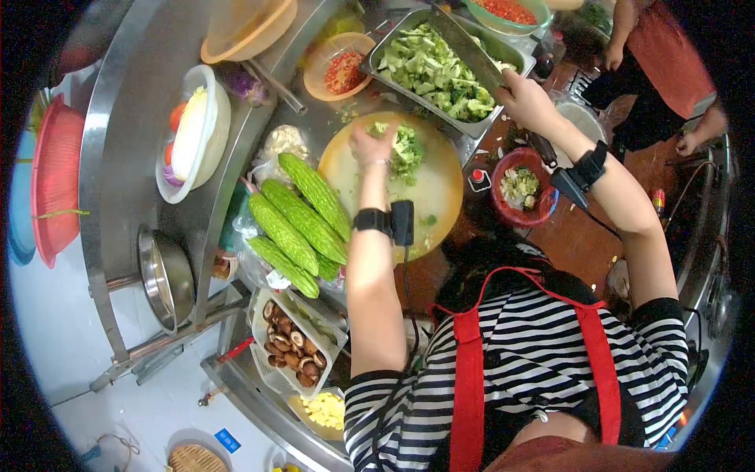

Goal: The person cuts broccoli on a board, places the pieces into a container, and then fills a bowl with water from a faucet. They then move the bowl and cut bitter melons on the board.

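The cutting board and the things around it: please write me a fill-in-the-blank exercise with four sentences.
1. The left hand rests on chopped ____ on the round cutting board.
2. The right hand holds a ____ over the metal tray.
3. Beside the board lie four bumpy green ____.
4. The white tray near the person's left elbow holds brown ____.

Missing words: broccoli; cleaver; bitter gourds; mushrooms

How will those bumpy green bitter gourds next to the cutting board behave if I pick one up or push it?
The bitter gourds look thick and unbent, so probably stiff, not floppy. Their long rounded shape suggests one may roll if pushed sideways, though they lie packed side by side. The ridged skin likely gives decent grip.
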The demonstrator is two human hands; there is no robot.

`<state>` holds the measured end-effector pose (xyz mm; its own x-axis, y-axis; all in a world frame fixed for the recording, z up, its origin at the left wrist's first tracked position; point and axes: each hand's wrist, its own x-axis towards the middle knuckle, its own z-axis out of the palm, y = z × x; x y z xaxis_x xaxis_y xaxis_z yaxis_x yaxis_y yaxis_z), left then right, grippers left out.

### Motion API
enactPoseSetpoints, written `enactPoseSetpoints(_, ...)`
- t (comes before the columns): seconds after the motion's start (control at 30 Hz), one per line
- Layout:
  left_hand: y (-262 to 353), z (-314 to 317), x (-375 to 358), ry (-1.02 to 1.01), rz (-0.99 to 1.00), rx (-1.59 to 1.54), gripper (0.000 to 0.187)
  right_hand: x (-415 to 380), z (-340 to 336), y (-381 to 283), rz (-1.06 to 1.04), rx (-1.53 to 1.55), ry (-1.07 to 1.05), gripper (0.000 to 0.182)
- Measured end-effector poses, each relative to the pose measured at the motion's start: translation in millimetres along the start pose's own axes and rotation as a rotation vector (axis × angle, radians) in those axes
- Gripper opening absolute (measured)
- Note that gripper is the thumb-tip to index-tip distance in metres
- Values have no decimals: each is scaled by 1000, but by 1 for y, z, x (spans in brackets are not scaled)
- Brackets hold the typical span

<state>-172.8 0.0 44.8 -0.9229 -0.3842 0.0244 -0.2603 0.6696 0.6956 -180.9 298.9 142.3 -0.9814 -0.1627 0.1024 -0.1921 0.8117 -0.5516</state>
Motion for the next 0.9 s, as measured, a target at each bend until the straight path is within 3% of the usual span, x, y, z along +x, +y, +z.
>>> enactPoseSetpoints(0.1,-11,18,-45,-17,-32,173,78,-18,10,-5,-58,154,-71,21)
enactPoseSetpoints(0.2,-27,20,-56,50,-54,-98,70,-33,25,-12,-117,268,-159,20)
enactPoseSetpoints(0.3,-57,8,-58,-70,-76,-392,41,-48,40,-17,-129,250,-255,21)
enactPoseSetpoints(0.33,-59,-3,-61,-62,-79,-390,41,-53,45,-17,-178,231,-251,20)
enactPoseSetpoints(0.4,-66,-26,-75,-41,367,-68,36,-65,53,-18,-183,183,-291,20)
enactPoseSetpoints(0.43,-70,-33,-80,-54,477,-47,35,-71,58,-19,-210,174,-299,20)
enactPoseSetpoints(0.53,-70,-43,-103,-14,401,33,39,-89,65,-25,-388,118,-348,20)
enactPoseSetpoints(0.67,-87,-31,-124,160,322,-152,49,-100,70,-45,-379,35,-438,21)
enactPoseSetpoints(0.77,-76,-30,-142,233,-70,-408,58,-97,89,-58,-414,-56,-472,22)
enactPoseSetpoints(0.87,-70,-11,-144,245,-171,-683,58,-95,133,-64,-344,-185,-633,23)
enactPoseSetpoints(0.9,-98,10,-138,323,-88,-356,61,-94,143,-65,-385,-203,-597,20)
